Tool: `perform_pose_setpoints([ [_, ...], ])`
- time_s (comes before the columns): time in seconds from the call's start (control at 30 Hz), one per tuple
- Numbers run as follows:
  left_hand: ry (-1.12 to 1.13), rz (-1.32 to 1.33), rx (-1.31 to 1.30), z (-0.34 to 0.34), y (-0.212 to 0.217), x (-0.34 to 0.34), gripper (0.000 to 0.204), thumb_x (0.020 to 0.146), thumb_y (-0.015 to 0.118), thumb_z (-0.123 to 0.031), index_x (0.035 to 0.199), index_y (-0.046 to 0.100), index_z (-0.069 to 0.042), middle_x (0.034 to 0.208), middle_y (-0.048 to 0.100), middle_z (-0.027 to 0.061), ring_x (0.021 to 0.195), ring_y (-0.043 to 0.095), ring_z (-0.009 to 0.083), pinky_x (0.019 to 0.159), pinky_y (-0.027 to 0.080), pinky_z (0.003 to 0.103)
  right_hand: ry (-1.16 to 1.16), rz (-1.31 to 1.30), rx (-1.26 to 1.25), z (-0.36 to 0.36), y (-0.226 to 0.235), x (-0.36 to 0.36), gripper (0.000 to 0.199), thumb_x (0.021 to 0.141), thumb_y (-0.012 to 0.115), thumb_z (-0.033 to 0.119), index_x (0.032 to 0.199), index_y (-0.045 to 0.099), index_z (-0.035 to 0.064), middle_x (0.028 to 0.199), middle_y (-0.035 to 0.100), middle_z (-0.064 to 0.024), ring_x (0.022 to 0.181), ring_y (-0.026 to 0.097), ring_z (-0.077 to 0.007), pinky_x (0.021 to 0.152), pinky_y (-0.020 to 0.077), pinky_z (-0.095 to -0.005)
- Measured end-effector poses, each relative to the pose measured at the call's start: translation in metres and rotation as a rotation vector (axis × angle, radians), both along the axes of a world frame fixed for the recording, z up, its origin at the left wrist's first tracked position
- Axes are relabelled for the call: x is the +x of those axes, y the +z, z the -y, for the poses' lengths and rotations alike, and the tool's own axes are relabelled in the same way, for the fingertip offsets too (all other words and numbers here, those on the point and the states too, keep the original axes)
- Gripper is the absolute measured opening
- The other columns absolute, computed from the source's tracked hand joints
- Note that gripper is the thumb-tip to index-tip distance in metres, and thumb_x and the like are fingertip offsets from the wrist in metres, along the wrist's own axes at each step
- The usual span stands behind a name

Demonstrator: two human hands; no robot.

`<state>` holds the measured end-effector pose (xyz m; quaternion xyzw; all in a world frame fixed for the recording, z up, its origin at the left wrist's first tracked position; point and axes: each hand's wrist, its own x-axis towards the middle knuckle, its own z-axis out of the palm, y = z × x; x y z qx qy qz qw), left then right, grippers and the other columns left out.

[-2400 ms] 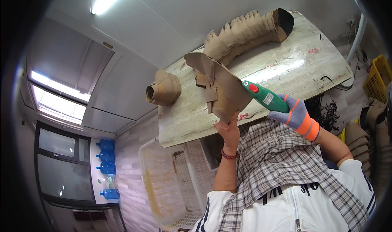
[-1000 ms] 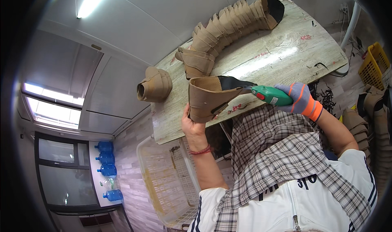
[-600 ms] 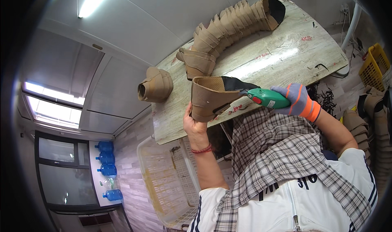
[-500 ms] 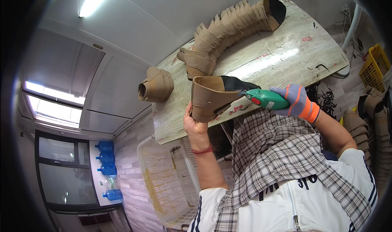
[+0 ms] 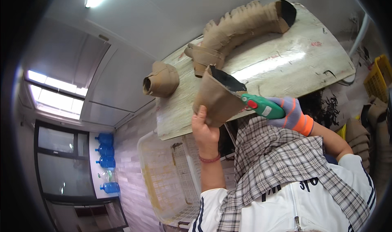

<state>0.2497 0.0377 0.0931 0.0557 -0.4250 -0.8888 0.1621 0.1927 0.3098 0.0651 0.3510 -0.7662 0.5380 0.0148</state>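
One bare left hand (image 5: 206,130) pinches a tan shoe upper (image 5: 219,100). I see the gloved right hand (image 5: 290,113) clutching a green cutter (image 5: 264,107), seemingly touching it.

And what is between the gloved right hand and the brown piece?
In the head view, the green handheld tool, held by the right hand, reaches to the brown piece.

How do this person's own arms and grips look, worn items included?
The left grip is ungloved, with a red bracelet at the wrist. The right grip wears a greyish-purple glove with orange stripes and an orange cuff. The white sleeves are short, with dark stripes.
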Motion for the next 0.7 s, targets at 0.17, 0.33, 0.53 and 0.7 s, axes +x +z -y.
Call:
perform_pose_setpoints([
  [0.17, 0.191, 0.263, -1.246, 0.037, 0.025, 0.033, 0.020, 0.089, 0.065, -0.005, 0.106, 0.062, 0.006, 0.105, 0.068, 0.0122, 0.096, 0.062, 0.0207, 0.085, 0.045, 0.027, -0.122, 0.113, -0.026, -0.017, -0.015, -0.002, 0.060, 0.069, 0.083, 0.012, 0.123, 0.061, 0.0021, 0.095, 0.071, -0.0092, 0.081, 0.065, -0.0102, 0.074, 0.0525, -0.0261],
  [0.33, 0.814, 0.103, -1.945, 0.163, 0.058, 0.017, 0.018, 0.085, 0.067, -0.010, 0.087, 0.058, 0.005, 0.085, 0.059, 0.0244, 0.085, 0.054, 0.0432, 0.077, 0.043, 0.049, -0.233, 0.330, -0.017, -0.036, -0.024, -0.001, 0.058, 0.068, 0.082, 0.009, 0.121, 0.060, -0.0002, 0.089, 0.068, -0.0049, 0.076, 0.060, -0.0069, 0.070, 0.0517, -0.0251],
  [0.53, 0.540, 0.310, -2.152, 0.322, 0.030, -0.093, 0.044, 0.077, 0.071, -0.009, 0.118, 0.057, -0.001, 0.127, 0.050, 0.0174, 0.123, 0.042, 0.0365, 0.105, 0.034, 0.044, -0.215, 0.228, 0.047, -0.028, -0.027, -0.006, 0.058, 0.069, 0.082, 0.012, 0.122, 0.060, -0.0004, 0.089, 0.068, -0.0048, 0.076, 0.060, -0.0067, 0.070, 0.0514, -0.0247],
  [0.7, 1.145, 0.258, -2.040, 0.264, -0.003, -0.150, 0.058, 0.081, 0.063, -0.001, 0.135, 0.040, 0.002, 0.142, 0.038, 0.0210, 0.136, 0.032, 0.0381, 0.114, 0.024, 0.051, -0.287, 0.311, 0.071, -0.037, -0.031, -0.007, 0.060, 0.070, 0.082, 0.014, 0.123, 0.059, -0.0020, 0.090, 0.068, -0.0048, 0.077, 0.060, -0.0070, 0.070, 0.0512, -0.0249],
])
